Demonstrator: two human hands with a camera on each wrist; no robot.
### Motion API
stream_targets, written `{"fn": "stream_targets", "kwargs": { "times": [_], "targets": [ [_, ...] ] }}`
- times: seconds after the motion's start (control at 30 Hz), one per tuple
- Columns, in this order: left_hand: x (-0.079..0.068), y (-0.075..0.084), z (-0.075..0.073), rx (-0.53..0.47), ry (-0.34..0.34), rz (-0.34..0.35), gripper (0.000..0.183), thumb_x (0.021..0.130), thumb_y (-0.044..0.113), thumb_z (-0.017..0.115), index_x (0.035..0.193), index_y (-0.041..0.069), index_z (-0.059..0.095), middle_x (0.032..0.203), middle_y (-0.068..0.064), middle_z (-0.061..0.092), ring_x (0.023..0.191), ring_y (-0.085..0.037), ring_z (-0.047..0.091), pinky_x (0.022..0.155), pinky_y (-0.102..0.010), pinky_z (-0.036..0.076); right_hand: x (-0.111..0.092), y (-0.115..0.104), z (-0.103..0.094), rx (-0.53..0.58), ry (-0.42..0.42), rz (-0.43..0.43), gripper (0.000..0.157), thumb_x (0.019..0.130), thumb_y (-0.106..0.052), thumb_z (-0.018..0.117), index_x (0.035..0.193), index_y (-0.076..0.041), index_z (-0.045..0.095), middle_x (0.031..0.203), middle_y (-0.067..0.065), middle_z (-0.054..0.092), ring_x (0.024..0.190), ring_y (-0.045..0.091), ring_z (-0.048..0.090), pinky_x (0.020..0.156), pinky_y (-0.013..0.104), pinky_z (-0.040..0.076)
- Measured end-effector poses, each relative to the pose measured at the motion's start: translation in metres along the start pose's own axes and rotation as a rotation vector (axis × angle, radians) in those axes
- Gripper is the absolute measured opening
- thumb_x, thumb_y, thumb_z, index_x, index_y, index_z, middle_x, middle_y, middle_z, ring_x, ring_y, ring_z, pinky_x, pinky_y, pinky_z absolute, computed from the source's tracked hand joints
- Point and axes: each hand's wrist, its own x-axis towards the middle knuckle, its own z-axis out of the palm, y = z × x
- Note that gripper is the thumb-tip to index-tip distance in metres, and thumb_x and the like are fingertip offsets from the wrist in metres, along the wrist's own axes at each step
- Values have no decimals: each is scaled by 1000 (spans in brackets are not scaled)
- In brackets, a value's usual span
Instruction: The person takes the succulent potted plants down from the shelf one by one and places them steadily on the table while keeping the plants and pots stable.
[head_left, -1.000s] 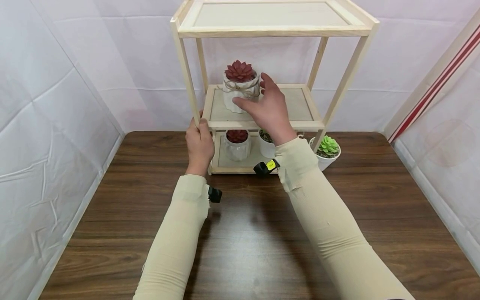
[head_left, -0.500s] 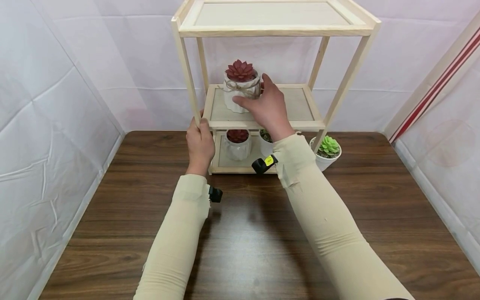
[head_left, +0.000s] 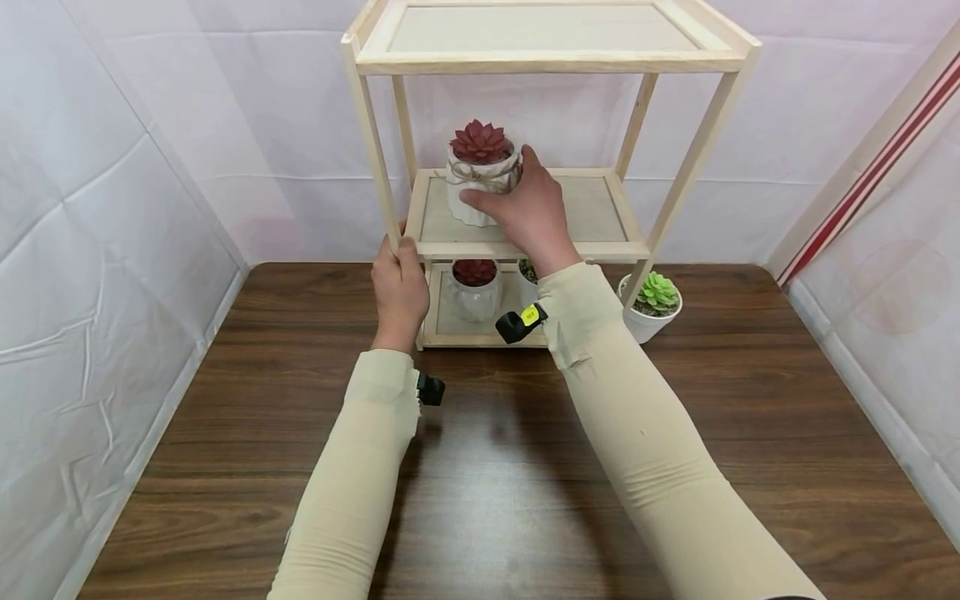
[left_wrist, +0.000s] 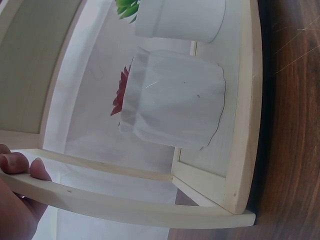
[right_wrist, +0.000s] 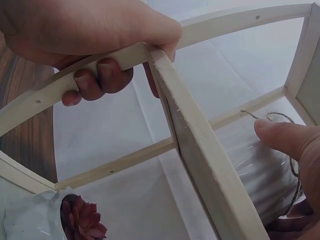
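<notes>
My left hand (head_left: 401, 287) grips the front left post of a pale wooden shelf rack (head_left: 536, 250), its fingers curled round the wood at middle-shelf height. On that middle shelf stands a red potted succulent (head_left: 467, 204) in a white ribbed pot tied with twine. My right hand (head_left: 534, 212) holds this pot from its right side. In the right wrist view, the thumb (right_wrist: 280, 135) presses one side of the pot, and the other fingers lie round the far side, partly hidden.
The bottom shelf holds another red succulent in a white pot (head_left: 477, 300) and a green plant in a white pot (head_left: 528, 287), partly behind my right wrist. A bright green potted succulent (head_left: 654, 304) stands on the wooden table (head_left: 480, 467) by the rack's right leg.
My right hand has moved slightly left and closed from a wide spread onto the pot with the red succulent. The pot stays in place. The left hand keeps its grip on the post.
</notes>
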Motion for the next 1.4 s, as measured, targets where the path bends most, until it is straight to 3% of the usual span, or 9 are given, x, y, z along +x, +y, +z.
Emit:
{"fn": "stream_targets", "kwargs": {
  "times": [0.27, 0.37, 0.43, 0.63, 0.93, 1.17, 1.4],
  "targets": [
    [-1, 2, -1, 5, -9, -2, 47, 95, 39, 26, 130, 17, 50, 94, -15, 61, 85, -22, 55, 79, -37, 44, 6, 0, 3, -18, -5, 5, 116, 62, -69, 65, 147, -13, 10, 149, 7, 28, 135, 19, 29, 109, 30, 28],
    [-1, 2, -1, 3, -5, 2, 47, 95, 37, 26, 129, 17, 51, 92, -16, 60, 83, -22, 54, 77, -36, 44, 6, -1, 4, -10, -5, -8, 115, 62, -69, 65, 147, -13, 12, 148, 7, 30, 134, 19, 31, 108, 30, 30],
    [-1, 2, -1, -4, -6, 3, 46, 95, 37, 26, 129, 17, 51, 81, -16, 57, 75, -23, 51, 70, -36, 42, 6, -2, 5, 3, -2, -19, 113, 61, -69, 66, 146, -14, 15, 146, 6, 34, 133, 18, 33, 107, 30, 31],
    [-2, 1, -1, -10, -6, -2, 46, 95, 37, 26, 129, 18, 51, 68, -8, 49, 63, -22, 45, 59, -33, 38, 8, -3, 8, 42, 7, -39, 107, 61, -66, 68, 143, -15, 23, 141, 4, 41, 129, 16, 39, 103, 28, 35],
    [-1, 1, -2, -15, -4, 1, 45, 96, 36, 26, 130, 19, 50, 61, -6, 45, 57, -22, 40, 55, -33, 34, 10, -4, 11, 76, 3, -27, 104, 63, -63, 69, 143, -16, 23, 141, 3, 41, 129, 15, 39, 103, 29, 35],
    [-2, 1, -2, -16, -7, -7, 45, 95, 36, 27, 129, 19, 50, 79, -15, 56, 70, -22, 47, 65, -34, 39, 9, -4, 10, 68, 8, -20, 102, 64, -62, 69, 143, -15, 24, 139, 4, 43, 127, 17, 41, 102, 29, 37],
    [-2, 0, 0, 5, -26, -14, 45, 96, 40, 26, 131, 23, 48, 106, -12, 62, 89, -20, 54, 80, -36, 44, 9, -2, 9, 72, 31, -26, 100, 64, -62, 70, 142, -16, 26, 138, 2, 44, 126, 16, 42, 101, 29, 37]
  ]
}}
